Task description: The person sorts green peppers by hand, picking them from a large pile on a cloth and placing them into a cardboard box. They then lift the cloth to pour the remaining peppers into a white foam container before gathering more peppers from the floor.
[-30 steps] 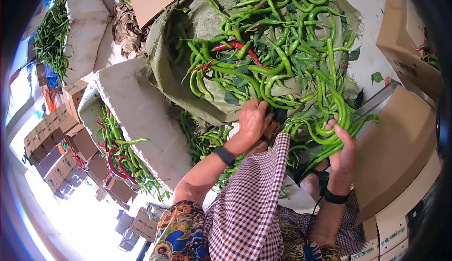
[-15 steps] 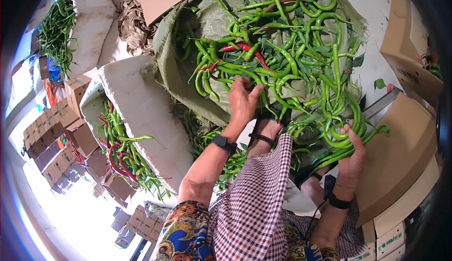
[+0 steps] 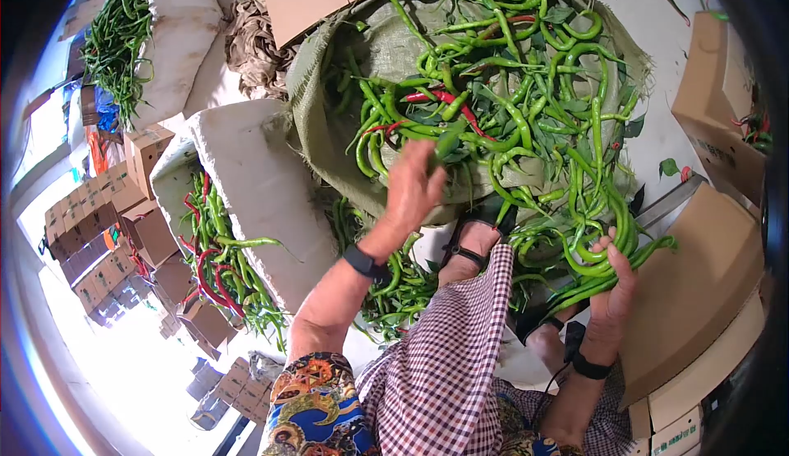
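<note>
My left hand (image 3: pixel 413 186) is over the near side of the pepper heap, slightly blurred, its thumb and fingers closed around the lower end of a broad dark green leaf (image 3: pixel 448 142). Just beyond it, a red chilli pepper (image 3: pixel 448 101) lies among long green chilli peppers (image 3: pixel 518 119) with loose leaves. The heap rests on an open, pale green woven sack (image 3: pixel 308 127) with frayed edges. At the right, my right hand (image 3: pixel 612 287) is wrapped from below around a bunch of long, curved green chilli peppers (image 3: pixel 612 246); their ends stick out past the fingers.
An open cardboard box (image 3: pixel 690 291) stands close to my right arm, another (image 3: pixel 711 102) beyond it. At left, a white padded block (image 3: pixel 246 193) borders more green and red peppers (image 3: pixel 218 250). A sandalled foot (image 3: pixel 472 246) is below the sack. Stacked cartons (image 3: pixel 90 234) stand farther left.
My left hand has drawn slightly back toward me, and a leaf now shows at its fingertips. My right hand keeps its bunch in nearly the same place. The whole view has shifted slightly.
</note>
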`<act>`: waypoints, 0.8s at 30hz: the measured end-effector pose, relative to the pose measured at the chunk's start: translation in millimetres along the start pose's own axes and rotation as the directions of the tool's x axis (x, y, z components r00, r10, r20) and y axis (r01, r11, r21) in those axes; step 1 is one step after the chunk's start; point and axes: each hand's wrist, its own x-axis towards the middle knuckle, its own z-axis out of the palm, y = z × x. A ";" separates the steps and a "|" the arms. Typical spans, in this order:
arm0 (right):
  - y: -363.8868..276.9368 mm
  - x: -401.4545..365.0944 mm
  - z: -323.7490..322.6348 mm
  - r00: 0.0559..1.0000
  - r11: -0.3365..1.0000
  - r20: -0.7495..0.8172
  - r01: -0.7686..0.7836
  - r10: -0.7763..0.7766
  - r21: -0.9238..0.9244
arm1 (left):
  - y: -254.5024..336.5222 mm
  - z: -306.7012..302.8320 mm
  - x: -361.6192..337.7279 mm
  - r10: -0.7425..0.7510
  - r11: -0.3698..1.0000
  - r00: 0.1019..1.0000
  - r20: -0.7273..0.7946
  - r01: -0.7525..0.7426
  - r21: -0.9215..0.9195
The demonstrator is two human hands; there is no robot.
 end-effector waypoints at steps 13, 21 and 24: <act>-5.2 -11.0 7.9 1.000 0.999 0.003 0.002 -0.002 -0.047 | -18.8 -43.0 52.8 -0.108 0.994 0.932 0.345 0.091 0.064; -12.5 -34.6 29.5 0.999 0.998 0.004 0.051 -0.051 -0.021 | 49.0 -88.2 42.4 -0.111 0.082 0.764 0.635 0.644 -0.761; -15.8 -45.1 27.8 0.997 0.997 0.023 0.080 -0.080 0.003 | 66.7 -95.3 36.4 -0.061 -0.045 0.791 0.609 0.608 -0.793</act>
